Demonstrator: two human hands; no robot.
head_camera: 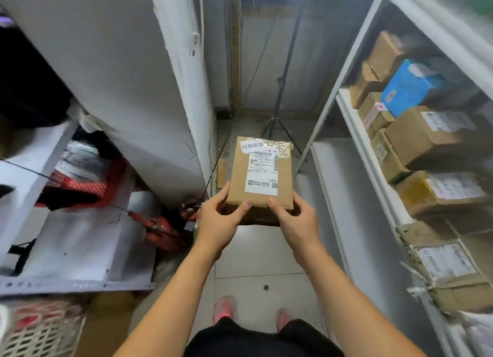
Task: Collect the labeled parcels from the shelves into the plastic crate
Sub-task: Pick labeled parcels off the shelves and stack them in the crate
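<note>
Box [262, 175] in mid-aisle, off shelves. L hand [216, 220] + R hand [296, 223] both grasp near end only, thumbs on top. Risk: far end dips, box slips. Crate [40, 335] prob. low L, blurred; turning could clip shelf [354, 132].

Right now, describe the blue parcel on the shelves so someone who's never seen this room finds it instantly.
Start at the white metal shelving on the person's right. In the tier just under its top board, toward the far end, the blue box sits stacked among brown cardboard boxes. It is the only bright blue one there.
</note>
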